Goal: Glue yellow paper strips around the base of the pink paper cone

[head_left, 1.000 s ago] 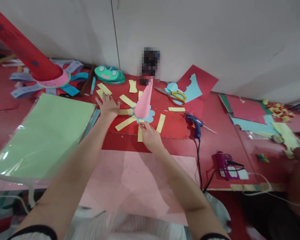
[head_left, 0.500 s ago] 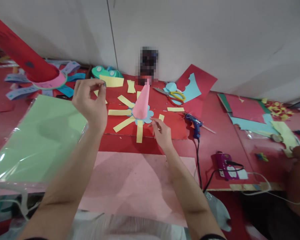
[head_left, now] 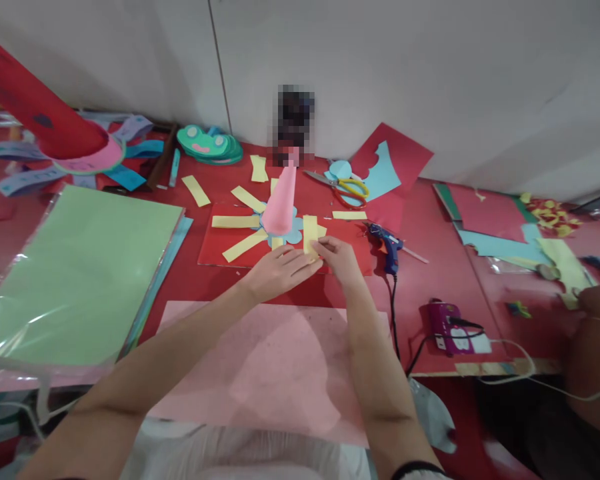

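1. Left hand [head_left: 275, 270] and right hand [head_left: 339, 257] pinch a yellow paper strip [head_left: 310, 230] in narrowed fingers.
2. Pink paper cone [head_left: 280, 208] stands at its ten o'clock, on a blue scalloped base [head_left: 295, 233].
3. Strips radiate around six-to-twelve o'clock; the ring looks partly complete, loose strips [head_left: 349, 215] remaining.

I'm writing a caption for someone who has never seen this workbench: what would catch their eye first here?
Probably the pink paper cone, rising from a blue scalloped base ringed by pale yellow strips, just beyond the two hands. Next, the big red tube slanting in at the far left, with its collar of blue and lilac strips. The blue glue gun stands out to the right of the cone.
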